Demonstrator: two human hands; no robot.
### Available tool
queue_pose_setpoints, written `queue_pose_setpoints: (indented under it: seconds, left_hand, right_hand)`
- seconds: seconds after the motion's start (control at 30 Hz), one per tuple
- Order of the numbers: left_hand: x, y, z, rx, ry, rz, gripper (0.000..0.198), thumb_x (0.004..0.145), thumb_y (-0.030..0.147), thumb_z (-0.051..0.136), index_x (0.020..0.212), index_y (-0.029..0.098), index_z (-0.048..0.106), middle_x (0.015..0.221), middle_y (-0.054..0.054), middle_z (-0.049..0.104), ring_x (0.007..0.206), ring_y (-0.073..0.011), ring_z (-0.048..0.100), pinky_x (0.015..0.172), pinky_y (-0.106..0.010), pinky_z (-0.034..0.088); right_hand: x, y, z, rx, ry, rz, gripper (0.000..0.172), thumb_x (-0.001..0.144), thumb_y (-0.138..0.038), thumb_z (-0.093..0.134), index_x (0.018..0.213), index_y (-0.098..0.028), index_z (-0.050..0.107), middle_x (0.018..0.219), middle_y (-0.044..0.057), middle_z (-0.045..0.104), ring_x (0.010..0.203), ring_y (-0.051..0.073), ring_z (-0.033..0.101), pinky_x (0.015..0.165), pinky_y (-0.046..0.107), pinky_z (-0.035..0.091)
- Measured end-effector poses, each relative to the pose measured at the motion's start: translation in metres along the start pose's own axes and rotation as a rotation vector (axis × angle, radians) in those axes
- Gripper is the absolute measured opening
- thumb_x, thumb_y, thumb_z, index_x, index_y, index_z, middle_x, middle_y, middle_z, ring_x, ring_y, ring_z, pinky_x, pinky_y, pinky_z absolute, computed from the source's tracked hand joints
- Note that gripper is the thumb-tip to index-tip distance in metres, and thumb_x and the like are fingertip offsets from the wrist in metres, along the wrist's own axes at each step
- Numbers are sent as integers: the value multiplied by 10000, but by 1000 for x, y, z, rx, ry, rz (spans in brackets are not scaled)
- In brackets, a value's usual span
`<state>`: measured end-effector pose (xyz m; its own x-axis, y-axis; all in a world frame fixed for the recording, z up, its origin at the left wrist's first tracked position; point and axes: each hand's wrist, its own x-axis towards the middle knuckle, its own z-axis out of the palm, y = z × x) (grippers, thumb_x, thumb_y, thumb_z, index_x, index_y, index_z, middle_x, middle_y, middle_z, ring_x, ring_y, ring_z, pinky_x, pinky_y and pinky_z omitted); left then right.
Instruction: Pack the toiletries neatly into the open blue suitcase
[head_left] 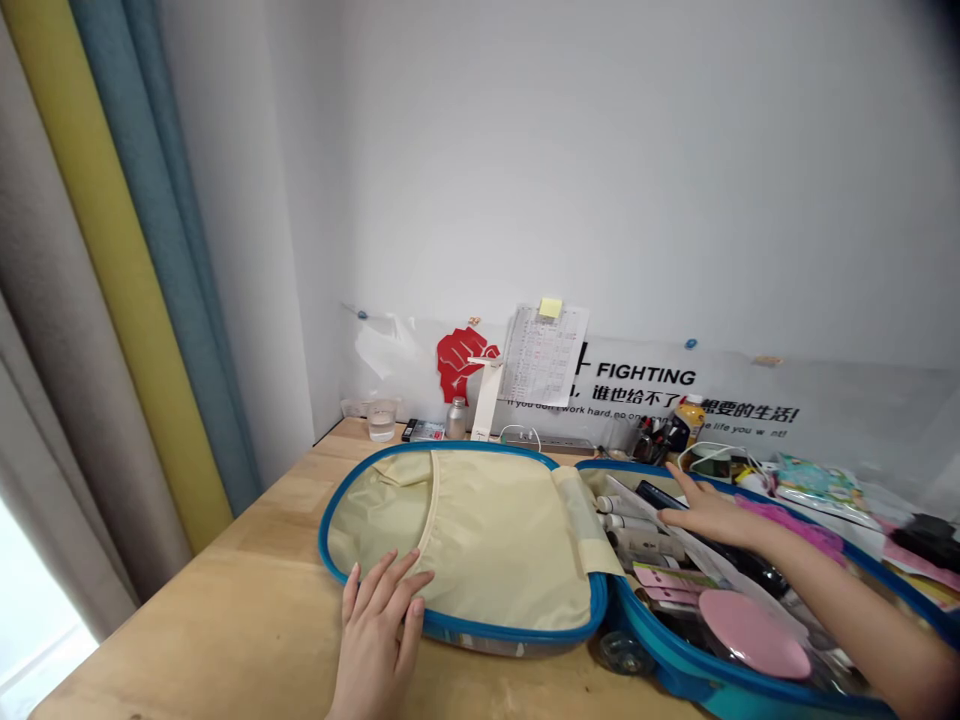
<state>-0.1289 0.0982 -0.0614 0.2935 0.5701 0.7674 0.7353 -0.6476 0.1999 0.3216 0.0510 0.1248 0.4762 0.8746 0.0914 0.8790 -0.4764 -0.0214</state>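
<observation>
A blue-rimmed suitcase (517, 634) lies spread open on the wooden table, its left half lined in cream cloth with an elastic-edged pocket (495, 540). My left hand (382, 615) rests on the near left rim of that half, fingers spread. Over the packed right half reaches my right hand (701, 512), its index finger and thumb apart and no object visible in it; whether it touches anything below is unclear. Beneath it are a dark, glossy flat item (660, 495), white-capped bottles (626, 522), pink-and-green packets (671, 580) and a pink oval object (754, 632). My forearm hides part of the contents.
Along the wall stand a clear cup (381, 422), a silver-capped bottle (456, 418), a white desk lamp (486, 400) and an orange bottle (688, 415). A patterned packet (821, 485) lies behind the suitcase. Curtains (142, 250) hang at the left.
</observation>
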Motion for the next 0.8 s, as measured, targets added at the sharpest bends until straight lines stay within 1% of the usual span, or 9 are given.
queue_pose_setpoints:
  seconds: [0.1, 0.17, 0.23, 0.37, 0.47, 0.53, 0.6, 0.7, 0.8]
  left_hand:
    - [1, 1, -1, 11, 14, 20, 275, 921, 245, 472, 1071, 334, 684, 1195, 23, 697, 1165, -200, 583, 1157, -415, 169]
    - [1, 1, -2, 21, 21, 31, 273, 921, 242, 473, 1072, 332, 682, 1195, 26, 697, 1167, -196, 581, 1161, -407, 152]
    - [1, 1, -3, 26, 25, 35, 272, 923, 244, 473, 1078, 328, 680, 1193, 24, 698, 1166, -194, 581, 1162, -406, 153]
    - [0, 2, -3, 27, 19, 32, 292, 922, 245, 474, 1133, 320, 662, 1201, 15, 694, 1169, -193, 580, 1160, -407, 165]
    - [0, 2, -3, 20, 6, 14, 290, 918, 239, 477, 1122, 324, 665, 1203, 11, 693, 1167, -199, 582, 1155, -415, 181]
    - [0, 3, -3, 7, -3, -1, 278, 917, 235, 478, 1087, 330, 676, 1197, 15, 695, 1164, -201, 584, 1151, -422, 195]
    - [0, 3, -4, -9, -15, -13, 271, 912, 229, 487, 1071, 332, 680, 1186, 18, 698, 1158, -200, 588, 1146, -424, 214]
    - [1, 4, -4, -28, -38, -28, 259, 906, 224, 502, 1059, 330, 682, 1180, 18, 697, 1155, -200, 588, 1133, -424, 251]
    - [1, 4, -5, -27, -44, -29, 252, 910, 218, 496, 1038, 327, 683, 1177, 24, 697, 1161, -196, 581, 1131, -420, 256]
  right_hand:
    - [2, -4, -8, -18, -44, 60, 908, 753, -449, 542, 1528, -105, 218, 1395, 281, 462, 1131, 422, 601, 916, 496, 481]
    - [2, -10, -19, -25, -47, 55, 925, 759, -450, 534, 1543, -127, 164, 1451, 272, 394, 1087, 415, 625, 912, 497, 483]
    - [-1, -19, -34, -29, -37, 20, 937, 763, -466, 533, 1549, -152, 131, 1488, 250, 348, 1093, 421, 618, 925, 500, 477]
    - [-12, -52, -65, -44, 45, -101, 929, 784, -514, 495, 1547, -149, 113, 1515, 241, 293, 1194, 457, 538, 925, 525, 478]
    - [-20, -92, -71, -26, 123, -294, 907, 786, -529, 483, 1543, -183, 123, 1522, 220, 285, 1240, 442, 502, 914, 521, 490]
    - [-23, -126, -63, -14, 128, -444, 886, 784, -503, 491, 1541, -214, 133, 1535, 197, 268, 1267, 420, 482, 948, 520, 467]
    - [-22, -162, -46, -11, 98, -588, 885, 767, -452, 514, 1539, -202, 161, 1542, 197, 250, 1283, 409, 462, 1015, 537, 405]
    - [-17, -215, -10, -2, 40, -755, 878, 724, -404, 565, 1523, -232, 244, 1540, 158, 283, 1302, 387, 434, 1065, 540, 341]
    - [-11, -256, 27, 15, -23, -892, 881, 703, -367, 595, 1514, -233, 277, 1532, 141, 311, 1315, 349, 419, 1086, 511, 316]
